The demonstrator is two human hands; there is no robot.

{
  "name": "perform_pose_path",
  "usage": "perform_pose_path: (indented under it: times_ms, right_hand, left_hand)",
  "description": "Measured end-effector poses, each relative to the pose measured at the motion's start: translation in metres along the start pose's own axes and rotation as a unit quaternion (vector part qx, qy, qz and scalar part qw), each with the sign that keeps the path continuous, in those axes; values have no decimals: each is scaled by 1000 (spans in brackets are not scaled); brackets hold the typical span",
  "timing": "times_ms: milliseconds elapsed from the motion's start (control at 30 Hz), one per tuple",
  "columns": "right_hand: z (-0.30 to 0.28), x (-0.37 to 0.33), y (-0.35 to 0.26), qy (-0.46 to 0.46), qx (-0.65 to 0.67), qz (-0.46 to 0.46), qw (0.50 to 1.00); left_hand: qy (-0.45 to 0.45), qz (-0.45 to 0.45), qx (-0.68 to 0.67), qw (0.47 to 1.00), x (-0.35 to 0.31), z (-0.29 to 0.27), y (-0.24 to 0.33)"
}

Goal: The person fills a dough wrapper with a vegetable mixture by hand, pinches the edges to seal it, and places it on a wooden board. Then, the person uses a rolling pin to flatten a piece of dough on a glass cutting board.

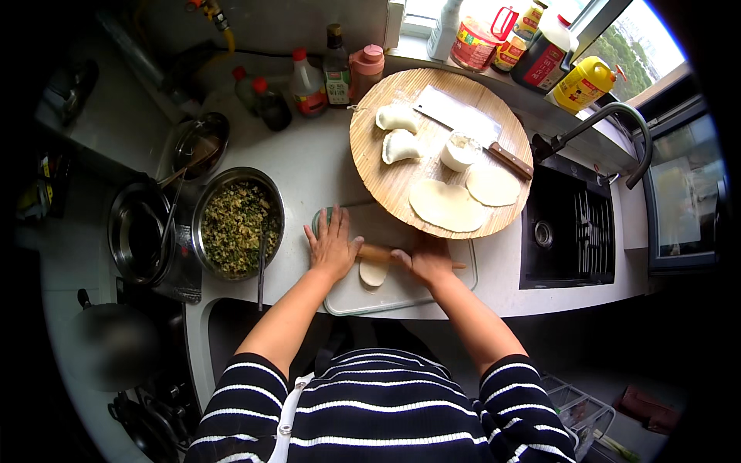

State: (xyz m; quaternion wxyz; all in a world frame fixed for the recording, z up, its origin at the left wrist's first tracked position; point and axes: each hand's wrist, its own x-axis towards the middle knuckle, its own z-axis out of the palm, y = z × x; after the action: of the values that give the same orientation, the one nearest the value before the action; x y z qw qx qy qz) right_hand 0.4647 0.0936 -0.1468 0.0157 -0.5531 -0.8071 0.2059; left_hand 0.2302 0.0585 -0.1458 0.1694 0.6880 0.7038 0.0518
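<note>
A wooden rolling pin (377, 253) lies across a small oval of dough (373, 272) on a pale, rounded-corner board (351, 303). My left hand (333, 248) presses on the pin's left end, its fingers spread out flat and the thumb toward the middle. Over the right part of the pin is my right hand (429, 258), palm down with fingers stretched forward; the tips are dim beneath the rim of a round slatted tray (370, 171). On that tray are two folded dumplings (397, 117), two flat dough wrappers (448, 206), a small white bowl (461, 152) and a cleaver (459, 114).
At left stands a steel bowl of chopped green filling (239, 224) with a utensil handle jutting past the counter edge. Black pans (139, 231) sit farther left. Several bottles (309, 83) line the back. A black sink (567, 231) with a curved faucet (633, 116) is at right.
</note>
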Motion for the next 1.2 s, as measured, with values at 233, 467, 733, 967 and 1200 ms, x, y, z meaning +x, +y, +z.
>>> perform_pose_path:
  times_ms: [233,467,733,967,1200]
  right_hand:
    - [27,-111,-14,108,-93,-169,975]
    - [6,-111,3,188,78,-73,976]
    - [1,-101,21,209,85,12,974]
    - [5,-107,5,183,52,-128,973]
    - [16,-88,-17,157,-51,-88,982]
  left_hand:
    - [-41,106,23,993,-111,26,-29]
    - [202,223,-88,949,-68,-8,-1]
    - [39,280,26,959,-37,5,32]
    - [157,72,-73,982,-82,17,15]
    - [-9,48,29,998,-49,7,-2]
